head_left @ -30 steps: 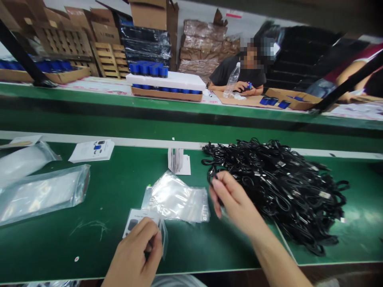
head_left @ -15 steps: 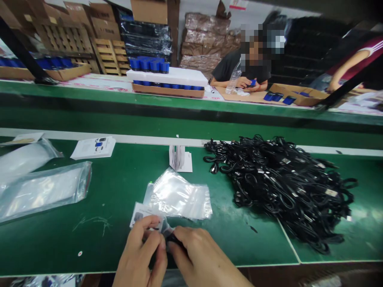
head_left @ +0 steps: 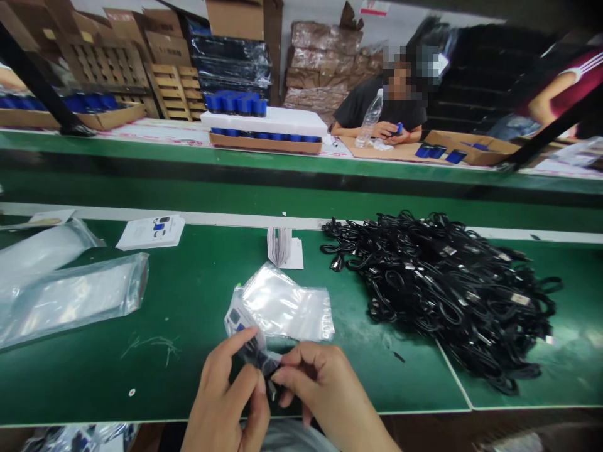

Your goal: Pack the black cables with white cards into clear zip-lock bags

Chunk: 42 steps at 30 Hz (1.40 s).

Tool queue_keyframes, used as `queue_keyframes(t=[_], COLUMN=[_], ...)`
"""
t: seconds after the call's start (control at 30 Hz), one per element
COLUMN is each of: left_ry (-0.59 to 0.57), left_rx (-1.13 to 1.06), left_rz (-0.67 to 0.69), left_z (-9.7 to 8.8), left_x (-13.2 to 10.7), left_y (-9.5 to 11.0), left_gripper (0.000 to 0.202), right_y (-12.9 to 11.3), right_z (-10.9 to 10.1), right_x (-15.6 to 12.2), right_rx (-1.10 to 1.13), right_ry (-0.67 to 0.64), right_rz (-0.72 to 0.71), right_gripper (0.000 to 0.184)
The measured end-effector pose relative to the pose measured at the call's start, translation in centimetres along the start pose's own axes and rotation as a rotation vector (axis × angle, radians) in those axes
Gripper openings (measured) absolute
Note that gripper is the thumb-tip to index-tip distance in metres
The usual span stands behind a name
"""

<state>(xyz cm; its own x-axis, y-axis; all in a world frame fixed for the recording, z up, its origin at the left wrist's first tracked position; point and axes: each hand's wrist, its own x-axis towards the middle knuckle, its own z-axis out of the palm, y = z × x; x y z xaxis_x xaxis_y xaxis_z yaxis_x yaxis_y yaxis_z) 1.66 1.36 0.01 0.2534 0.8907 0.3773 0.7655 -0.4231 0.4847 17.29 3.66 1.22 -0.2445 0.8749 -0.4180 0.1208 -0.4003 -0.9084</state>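
My left hand (head_left: 226, 395) pinches a small clear zip bag (head_left: 242, 333) that has a printed card inside. My right hand (head_left: 320, 389) is closed on a coiled black cable (head_left: 269, 365) at the bag's mouth, close to the near table edge. Both hands touch each other over the green table (head_left: 188, 301). Just behind them lies a stack of empty clear zip bags (head_left: 287, 304). A big heap of black cables (head_left: 443, 282) sits to the right.
Larger plastic bags (head_left: 70, 301) lie at the left, leaflets (head_left: 151, 231) and folded papers (head_left: 282, 246) farther back. Across the raised green belt (head_left: 301, 182), a person (head_left: 386, 107) handles blue parts beside a water bottle (head_left: 370, 122); a tray of blue parts (head_left: 264, 129) stands there.
My right hand left the cable heap with one cable and came to my left hand. The small bag has tilted up from the table between both hands.
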Motion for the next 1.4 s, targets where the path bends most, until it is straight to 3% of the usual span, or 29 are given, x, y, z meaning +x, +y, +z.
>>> queue_keyframes(t=[0.1, 0.27, 0.33, 0.43, 0.5, 0.6, 0.73, 0.8, 0.87, 0.93, 1.03, 1.13, 1.23, 1.4], left_ry=[0.058, 0.111, 0.123, 0.138, 0.117, -0.030, -0.256, -0.387, -0.461, -0.426, -0.339, -0.359, -0.389, -0.219], left_rx=[0.009, 0.022, 0.017, -0.016, -0.031, -0.019, -0.035, -0.152, -0.261, -0.338, -0.484, -0.602, -0.712, -0.838], left_rz=[0.019, 0.058, 0.090, 0.139, 0.173, 0.212, 0.012, -0.094, -0.211, -0.362, -0.544, -0.580, -0.555, -0.689], left_z=[-0.4, -0.5, -0.3, -0.1, -0.3, -1.4, -3.2, -3.6, -3.6, -3.3, -2.9, -2.6, -2.6, -2.3], left_x=[0.3, 0.7, 0.7, 0.6, 0.5, 0.8, 1.9, 2.5, 2.9, 3.2, 3.2, 3.1, 2.9, 2.3], left_y=[0.3, 0.8, 1.0, 1.2, 0.8, -0.4, -1.7, -1.6, -1.0, -0.5, -0.3, -0.8, -1.2, -0.6], left_gripper=[0.019, 0.019, 0.018, 0.019, 0.021, 0.011, 0.075, 0.066, 0.034, 0.013, 0.024, 0.028, 0.026, 0.031], right_y=[0.4, 1.1, 1.3, 1.1, 0.6, -0.3, -1.1, -1.2, -1.4, -1.5, -1.6, -1.7, -1.8, -1.4], right_z=[0.7, 1.2, 1.4, 1.5, 1.2, 0.5, -0.2, -0.2, -0.3, -0.6, -1.2, -1.6, -1.7, -1.2], right_x=[-0.1, -0.5, -0.3, 0.2, 0.3, 0.4, 0.2, 0.1, 0.0, -0.2, -0.6, -0.9, -0.9, -0.4], right_rx=[-0.065, -0.355, -0.412, -0.351, -0.223, -0.118, -0.186, -0.183, -0.095, 0.028, -0.008, -0.158, -0.189, -0.229], right_ry=[0.124, 0.288, 0.376, 0.452, 0.279, 0.043, -0.026, -0.065, -0.073, -0.088, -0.106, -0.018, 0.075, 0.092], right_rz=[-0.159, -0.685, -0.748, -0.530, -0.325, -0.222, -0.214, -0.239, -0.226, -0.199, -0.194, -0.165, -0.212, -0.297], right_gripper=[0.008, 0.017, 0.016, 0.011, 0.011, 0.018, 0.019, 0.017, 0.013, 0.008, 0.033, 0.011, 0.019, 0.015])
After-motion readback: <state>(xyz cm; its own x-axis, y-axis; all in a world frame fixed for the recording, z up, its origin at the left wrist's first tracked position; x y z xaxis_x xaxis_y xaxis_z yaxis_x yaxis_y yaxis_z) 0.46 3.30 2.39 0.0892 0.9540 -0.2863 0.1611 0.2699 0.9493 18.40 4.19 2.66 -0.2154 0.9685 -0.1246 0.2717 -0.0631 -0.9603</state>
